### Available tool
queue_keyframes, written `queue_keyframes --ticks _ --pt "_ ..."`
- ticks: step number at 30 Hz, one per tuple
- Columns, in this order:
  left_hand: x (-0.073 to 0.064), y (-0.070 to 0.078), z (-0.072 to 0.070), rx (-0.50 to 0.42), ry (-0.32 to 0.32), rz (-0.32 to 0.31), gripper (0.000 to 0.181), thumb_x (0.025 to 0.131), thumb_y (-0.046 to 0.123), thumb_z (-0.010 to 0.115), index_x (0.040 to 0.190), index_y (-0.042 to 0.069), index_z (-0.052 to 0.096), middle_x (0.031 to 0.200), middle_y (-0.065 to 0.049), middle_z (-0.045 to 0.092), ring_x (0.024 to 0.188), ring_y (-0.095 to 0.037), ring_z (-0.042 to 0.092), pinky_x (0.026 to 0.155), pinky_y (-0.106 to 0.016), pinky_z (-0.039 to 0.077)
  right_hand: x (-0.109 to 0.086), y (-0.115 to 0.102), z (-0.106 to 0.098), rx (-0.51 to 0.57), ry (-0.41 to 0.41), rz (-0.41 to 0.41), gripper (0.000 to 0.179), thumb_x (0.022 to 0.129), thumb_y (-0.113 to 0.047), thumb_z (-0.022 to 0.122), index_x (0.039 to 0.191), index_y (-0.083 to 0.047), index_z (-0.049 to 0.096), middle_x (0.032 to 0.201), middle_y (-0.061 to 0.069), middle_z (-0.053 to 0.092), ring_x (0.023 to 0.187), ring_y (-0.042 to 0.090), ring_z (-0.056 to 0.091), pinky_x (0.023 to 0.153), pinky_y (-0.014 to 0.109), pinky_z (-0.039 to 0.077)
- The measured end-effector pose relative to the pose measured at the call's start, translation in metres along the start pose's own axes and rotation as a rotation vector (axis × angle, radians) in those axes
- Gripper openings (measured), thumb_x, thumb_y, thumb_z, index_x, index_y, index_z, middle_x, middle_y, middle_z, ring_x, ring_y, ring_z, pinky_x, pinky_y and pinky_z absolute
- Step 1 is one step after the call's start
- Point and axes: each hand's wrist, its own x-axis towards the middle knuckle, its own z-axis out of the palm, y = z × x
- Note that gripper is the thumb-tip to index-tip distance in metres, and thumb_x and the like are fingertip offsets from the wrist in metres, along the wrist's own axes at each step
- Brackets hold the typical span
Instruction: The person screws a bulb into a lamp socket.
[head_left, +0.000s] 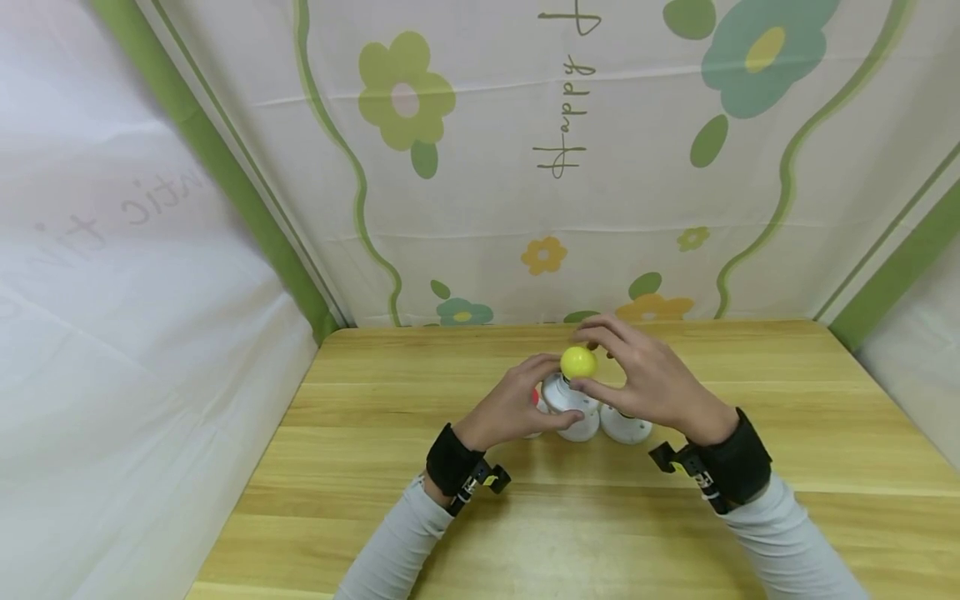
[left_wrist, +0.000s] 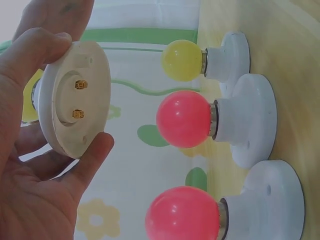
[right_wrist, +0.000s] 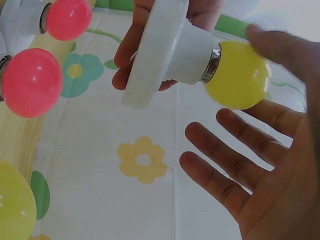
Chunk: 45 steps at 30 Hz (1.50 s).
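My left hand (head_left: 510,404) grips a round white lamp holder (left_wrist: 96,100) by its rim, raised above the table. Two brass contacts show on the holder's underside in the left wrist view. A yellow light bulb (head_left: 578,363) sits in the holder's socket, its metal collar partly visible. Around that bulb is my right hand (head_left: 652,371), thumb and index finger at its sides, the other fingers spread apart in the right wrist view. Below the hands, red bulbs (left_wrist: 184,119) and a yellow bulb (left_wrist: 183,60) stand in white holders (left_wrist: 255,120).
The lamps on the wooden table (head_left: 570,517) stand close together, partly hidden by my hands in the head view. A printed flower curtain (head_left: 480,192) hangs at the table's back edge, and a white cloth (head_left: 150,375) hangs on the left.
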Motion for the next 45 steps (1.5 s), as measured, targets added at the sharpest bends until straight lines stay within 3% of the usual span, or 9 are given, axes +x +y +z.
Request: queue_keyframes --ticks 6,11,15,23,36,41,45 --pt "-0.0003 0.0012 -0.0008 -0.019 0.008 -0.009 0.066 0.09 0.019 0.088 0.147 0.004 0.057 0.147 -0.011 0.063 0.135 -0.024 0.062 0.109 -0.026 0.055 -0.0015 -0.0018 -0.0031 0.086 -0.034 -0.01 0.067 0.092 -0.019 0.082 0.152 -0.014 0.056 0.152 0.007 0.057 0.114 0.02 0.067 0.084 0.043 0.063" --pt "0.0 0.0008 -0.0012 -0.027 0.014 -0.008 0.068 0.09 0.018 0.088 0.148 0.004 0.056 0.147 -0.01 0.062 0.135 -0.024 0.062 0.108 -0.027 0.055 -0.0019 -0.0018 -0.0057 0.119 -0.053 -0.023 0.065 0.087 0.002 0.07 0.149 -0.017 0.061 0.152 0.002 0.061 0.133 0.024 0.063 0.096 0.045 0.06" --pt "-0.0001 0.0007 -0.0015 -0.04 0.014 -0.009 0.068 0.09 0.018 0.088 0.149 0.004 0.055 0.148 -0.009 0.062 0.134 -0.024 0.062 0.108 -0.026 0.055 -0.001 -0.0017 -0.0057 0.115 -0.032 -0.04 0.061 0.085 0.006 0.069 0.141 -0.019 0.068 0.143 -0.001 0.067 0.134 0.023 0.063 0.101 0.038 0.056" --pt "-0.0007 0.0014 -0.0023 -0.022 0.014 -0.012 0.066 0.09 0.019 0.088 0.147 0.004 0.057 0.145 -0.01 0.063 0.131 -0.024 0.064 0.105 -0.025 0.056 -0.0008 0.0003 -0.0043 0.073 0.011 -0.05 0.05 0.086 -0.005 0.078 0.134 -0.015 0.072 0.134 0.002 0.071 0.118 0.024 0.07 0.085 0.046 0.063" --pt "-0.0007 0.0002 -0.0026 -0.005 0.02 0.02 0.063 0.091 0.02 0.087 0.145 0.004 0.059 0.146 -0.01 0.063 0.133 -0.024 0.062 0.106 -0.024 0.056 0.0007 -0.0007 -0.0032 0.015 0.019 -0.01 0.049 0.084 -0.027 0.091 0.127 -0.014 0.071 0.122 -0.002 0.068 0.102 0.012 0.067 0.078 0.036 0.061" --pt "-0.0007 0.0012 -0.0031 -0.017 0.012 0.013 0.064 0.091 0.019 0.087 0.146 0.003 0.058 0.146 -0.012 0.062 0.133 -0.025 0.063 0.106 -0.024 0.056 -0.0004 0.0001 -0.0048 0.065 -0.009 -0.018 0.06 0.087 -0.021 0.087 0.142 -0.014 0.065 0.14 0.003 0.063 0.111 0.015 0.067 0.087 0.038 0.061" --pt "-0.0009 0.0024 -0.0041 -0.026 0.001 0.002 0.066 0.092 0.018 0.086 0.148 0.002 0.055 0.147 -0.013 0.062 0.132 -0.024 0.064 0.107 -0.025 0.055 -0.0014 0.0009 -0.006 0.128 -0.039 -0.042 0.066 0.09 -0.006 0.08 0.151 -0.015 0.06 0.152 0.006 0.062 0.129 0.024 0.065 0.114 0.03 0.05"
